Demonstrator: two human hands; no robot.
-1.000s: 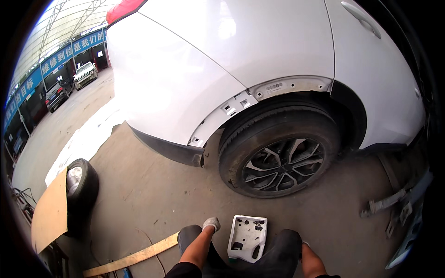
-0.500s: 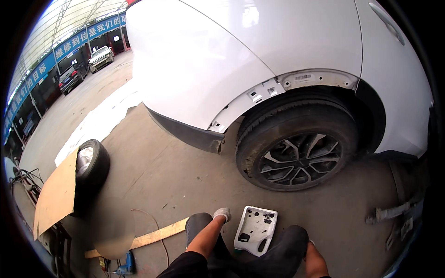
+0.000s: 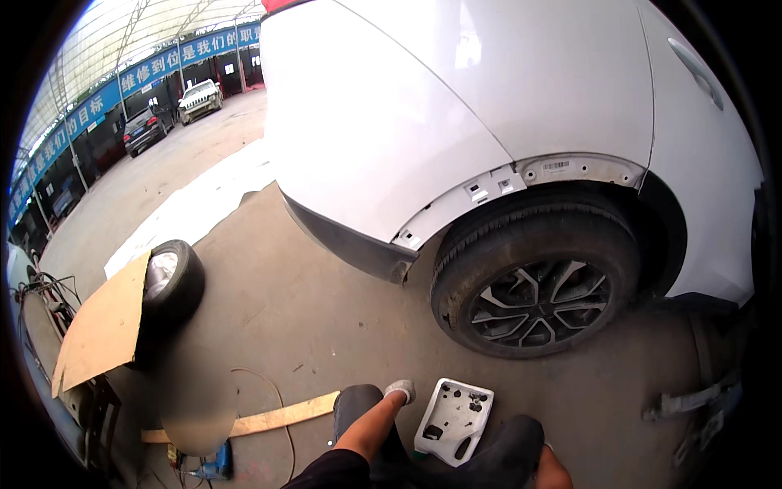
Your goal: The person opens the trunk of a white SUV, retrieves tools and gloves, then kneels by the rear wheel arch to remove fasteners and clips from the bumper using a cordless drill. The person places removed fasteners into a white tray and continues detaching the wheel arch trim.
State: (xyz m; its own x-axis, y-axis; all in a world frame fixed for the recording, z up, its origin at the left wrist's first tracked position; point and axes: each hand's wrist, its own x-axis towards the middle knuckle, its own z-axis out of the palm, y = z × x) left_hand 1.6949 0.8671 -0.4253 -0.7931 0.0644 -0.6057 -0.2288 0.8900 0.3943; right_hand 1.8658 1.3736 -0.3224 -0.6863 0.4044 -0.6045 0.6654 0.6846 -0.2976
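My left hand (image 3: 400, 390), in a pale glove, hangs beside my bent left knee, left of a white tray cut from a plastic jug (image 3: 424, 407). Its fingers are too small and blurred to read. Small dark clips or fasteners (image 3: 458, 397) lie in the tray, on the floor between my legs. Only a sliver of my right hand (image 3: 549, 447) shows beside my right knee; its fingers are hidden. Ahead stands a white car (image 3: 456, 90). Its wheel arch edge (image 3: 489, 186) is bare, with slots and holes showing above the rear wheel (image 3: 538, 306).
A wooden plank (image 3: 285, 414), a thin hose (image 3: 285, 399) and a blue power tool (image 3: 218, 466) lie at lower left. A loose wheel (image 3: 191, 281) stands behind a cardboard sheet (image 3: 102, 334). Metal jack-like gear (image 3: 692, 401) lies at right. White sheeting (image 3: 195, 196) covers floor at far left.
The view has shifted, so the car and wheel appear lower and farther right. My left hand stays by the knee, and the tray remains between my legs.
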